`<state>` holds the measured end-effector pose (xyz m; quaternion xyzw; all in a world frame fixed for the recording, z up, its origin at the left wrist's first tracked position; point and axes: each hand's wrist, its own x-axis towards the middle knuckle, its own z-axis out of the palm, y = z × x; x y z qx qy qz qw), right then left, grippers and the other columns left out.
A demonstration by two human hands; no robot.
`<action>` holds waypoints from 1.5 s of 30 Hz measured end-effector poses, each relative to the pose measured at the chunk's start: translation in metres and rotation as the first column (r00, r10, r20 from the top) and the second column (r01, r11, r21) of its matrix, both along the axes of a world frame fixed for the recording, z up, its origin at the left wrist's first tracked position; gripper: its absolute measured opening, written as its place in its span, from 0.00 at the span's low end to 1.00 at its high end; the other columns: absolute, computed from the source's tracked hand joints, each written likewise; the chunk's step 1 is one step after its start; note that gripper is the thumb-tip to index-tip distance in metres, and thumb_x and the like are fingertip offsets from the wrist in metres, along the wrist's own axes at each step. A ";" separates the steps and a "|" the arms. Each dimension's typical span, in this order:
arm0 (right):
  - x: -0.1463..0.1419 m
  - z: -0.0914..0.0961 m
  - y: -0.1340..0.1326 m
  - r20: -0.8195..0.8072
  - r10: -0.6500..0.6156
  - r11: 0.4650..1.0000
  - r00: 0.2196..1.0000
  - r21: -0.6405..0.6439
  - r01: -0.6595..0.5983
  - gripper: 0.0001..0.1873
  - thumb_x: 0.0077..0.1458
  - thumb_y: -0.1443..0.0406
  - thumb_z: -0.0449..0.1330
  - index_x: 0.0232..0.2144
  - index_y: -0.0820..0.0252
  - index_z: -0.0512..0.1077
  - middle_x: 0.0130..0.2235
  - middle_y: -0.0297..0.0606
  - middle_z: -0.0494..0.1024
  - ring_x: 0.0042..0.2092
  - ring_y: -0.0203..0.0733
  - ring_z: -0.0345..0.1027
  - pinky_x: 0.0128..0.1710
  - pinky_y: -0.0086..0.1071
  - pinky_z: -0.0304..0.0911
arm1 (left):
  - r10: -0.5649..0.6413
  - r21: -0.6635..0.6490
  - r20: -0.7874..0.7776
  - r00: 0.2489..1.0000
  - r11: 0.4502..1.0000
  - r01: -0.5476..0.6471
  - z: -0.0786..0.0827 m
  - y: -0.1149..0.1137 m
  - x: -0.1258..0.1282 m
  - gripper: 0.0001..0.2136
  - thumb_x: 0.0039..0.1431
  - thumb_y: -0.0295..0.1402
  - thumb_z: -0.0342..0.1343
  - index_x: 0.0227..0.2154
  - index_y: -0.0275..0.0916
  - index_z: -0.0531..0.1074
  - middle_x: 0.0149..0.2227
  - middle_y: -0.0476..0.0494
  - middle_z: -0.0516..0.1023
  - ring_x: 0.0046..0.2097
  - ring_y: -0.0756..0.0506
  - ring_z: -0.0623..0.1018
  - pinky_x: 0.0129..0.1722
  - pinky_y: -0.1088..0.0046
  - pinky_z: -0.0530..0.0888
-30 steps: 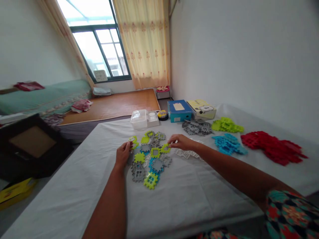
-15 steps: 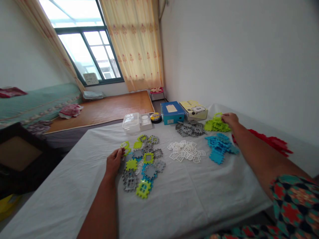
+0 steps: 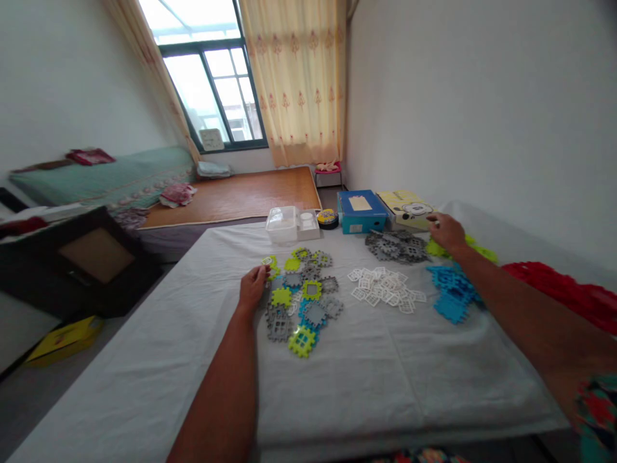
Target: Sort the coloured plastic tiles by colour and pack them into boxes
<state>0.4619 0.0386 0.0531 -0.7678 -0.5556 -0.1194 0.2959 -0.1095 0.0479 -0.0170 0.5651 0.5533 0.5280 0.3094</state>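
Note:
My left hand (image 3: 253, 286) is closed, its fingertips pinching the edge of a lime green interlocking piece (image 3: 274, 266) with a white bit at its corner. Right beside it lies a mixed heap of lime, blue and grey toothed pieces (image 3: 315, 313), some with window grids. My right hand (image 3: 449, 233) is over the lime green pile (image 3: 482, 251), fingers bent together; whatever is between them is too small to make out. Close to that hand are the grey pile (image 3: 398, 247) and the blue pile (image 3: 453, 308). White window frames (image 3: 383, 288) lie spread between both hands.
Along the table's back stand a clear plastic box (image 3: 282, 225), a white tray (image 3: 308, 225), a round tin (image 3: 328, 219), a blue box (image 3: 361, 211) and a yellow box (image 3: 405, 209). Red pieces (image 3: 563, 289) lie by the wall, beyond my right forearm. A white cloth (image 3: 193, 341) covers the table.
The view has swung left, so everything sits farther right. My right hand has come off the lime pile's raised piece, which no longer shows at its fingertips. The left hand stays at its piece.

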 end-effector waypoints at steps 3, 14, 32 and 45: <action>-0.098 0.007 0.005 -0.012 0.494 0.862 0.870 -0.129 -0.491 0.14 0.60 0.65 0.54 0.46 0.61 0.74 0.45 0.46 0.77 0.45 0.46 0.71 0.47 0.40 0.66 | 0.002 0.012 0.033 0.999 1.000 -0.003 -0.001 0.000 0.002 0.26 0.51 0.55 0.53 0.37 0.35 0.77 0.38 0.37 0.81 0.36 0.43 0.79 0.35 0.70 0.74; -0.346 -0.014 0.037 -0.025 0.899 0.402 0.437 -0.347 -0.847 0.16 0.59 0.63 0.59 0.50 0.59 0.70 0.52 0.42 0.72 0.49 0.47 0.67 0.48 0.43 0.66 | -0.035 0.019 0.059 0.998 0.999 0.034 -0.009 0.004 0.001 0.21 0.56 0.50 0.53 0.38 0.36 0.78 0.38 0.39 0.81 0.37 0.43 0.80 0.35 0.69 0.74; -0.318 0.009 0.040 -0.141 0.807 0.519 0.573 -0.292 -0.803 0.16 0.59 0.60 0.59 0.48 0.62 0.70 0.49 0.42 0.73 0.47 0.47 0.69 0.46 0.41 0.67 | -0.042 0.018 0.031 0.999 0.999 0.041 -0.004 0.003 -0.001 0.26 0.53 0.54 0.53 0.37 0.34 0.77 0.37 0.38 0.81 0.37 0.42 0.80 0.36 0.69 0.74; 0.031 0.001 -0.019 -0.189 -0.053 0.993 0.981 -0.118 0.031 0.17 0.55 0.62 0.54 0.43 0.67 0.75 0.36 0.48 0.80 0.40 0.48 0.73 0.39 0.34 0.65 | -0.017 -0.044 -0.052 0.998 0.999 0.015 -0.002 0.007 -0.008 0.25 0.51 0.53 0.54 0.40 0.35 0.77 0.39 0.40 0.81 0.39 0.42 0.79 0.40 0.66 0.76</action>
